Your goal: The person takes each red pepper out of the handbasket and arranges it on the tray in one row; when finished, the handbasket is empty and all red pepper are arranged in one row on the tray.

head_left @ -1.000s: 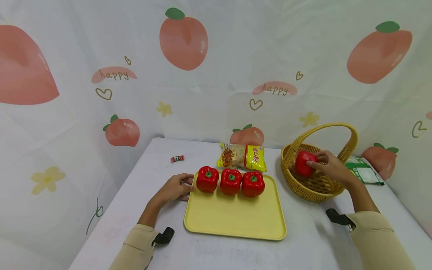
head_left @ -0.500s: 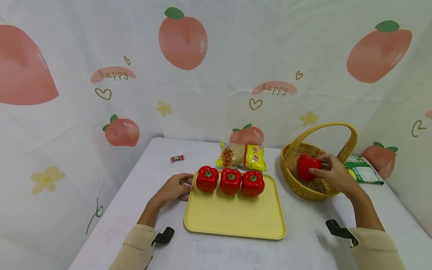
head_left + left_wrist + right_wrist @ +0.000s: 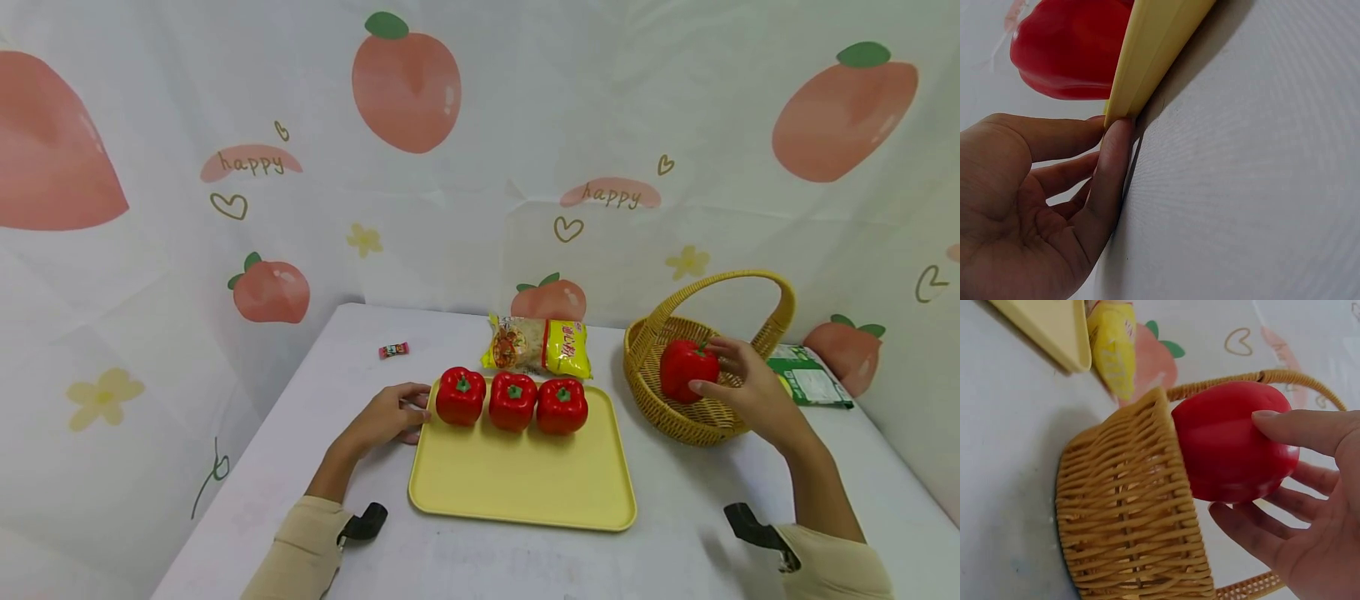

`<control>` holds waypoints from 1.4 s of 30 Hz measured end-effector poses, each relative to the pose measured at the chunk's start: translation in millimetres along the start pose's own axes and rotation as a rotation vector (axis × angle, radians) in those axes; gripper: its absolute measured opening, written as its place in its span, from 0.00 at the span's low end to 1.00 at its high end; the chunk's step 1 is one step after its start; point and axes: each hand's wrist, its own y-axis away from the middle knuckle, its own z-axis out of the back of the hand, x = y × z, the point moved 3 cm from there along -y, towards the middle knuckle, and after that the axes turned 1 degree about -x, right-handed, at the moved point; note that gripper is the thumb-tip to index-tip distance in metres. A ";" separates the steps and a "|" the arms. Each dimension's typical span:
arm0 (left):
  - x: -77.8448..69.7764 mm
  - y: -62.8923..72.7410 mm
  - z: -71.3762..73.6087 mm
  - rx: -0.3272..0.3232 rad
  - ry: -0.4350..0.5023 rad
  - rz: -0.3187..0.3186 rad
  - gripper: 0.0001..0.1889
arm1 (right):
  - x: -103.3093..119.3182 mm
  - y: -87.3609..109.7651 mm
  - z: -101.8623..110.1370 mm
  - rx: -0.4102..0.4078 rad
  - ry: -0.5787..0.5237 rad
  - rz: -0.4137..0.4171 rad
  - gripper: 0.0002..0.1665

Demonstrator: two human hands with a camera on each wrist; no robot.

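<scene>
My right hand [image 3: 753,392] holds a red bell pepper [image 3: 687,372] at the mouth of a wicker basket [image 3: 678,427], thumb on one side and fingers on the other. In the right wrist view the pepper [image 3: 1235,440] rises partly above the basket's rim, its lower part hidden by the woven wall. My left hand [image 3: 386,419] pinches the left edge of a yellow tray [image 3: 525,492]. The left wrist view has the thumb and a finger at the tray's rim [image 3: 1141,69]. Three red bell peppers stand in a row along the tray's far side, the middle one [image 3: 513,403] among them.
Behind the tray lies a yellow food packet [image 3: 537,347]. A small wrapped candy [image 3: 393,350] sits at the far left. To the right of the basket, a green and white packet [image 3: 810,377] is partly hidden. The basket's tall handle [image 3: 720,279] arches over its opening.
The right hand has turned the pepper in the basket so its green stem now shows, and has shifted slightly right. My left hand stays at the tray.
</scene>
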 end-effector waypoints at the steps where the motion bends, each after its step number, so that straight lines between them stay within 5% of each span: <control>1: -0.2 -0.2 0.1 0.000 0.000 0.001 0.29 | 1.8 1.0 -0.2 -0.002 0.001 0.000 0.50; 18: 1.1 -1.4 -1.3 0.006 0.002 -0.004 0.28 | 27.5 17.7 -20.2 -0.032 -0.064 0.064 0.44; 31: 0.8 -1.7 -0.5 -0.007 -0.013 0.010 0.29 | 34.5 17.7 -44.8 0.009 -0.114 0.163 0.43; 42: 0.1 -0.7 0.3 0.001 -0.009 0.006 0.29 | 36.3 16.2 -61.6 0.064 -0.111 0.162 0.45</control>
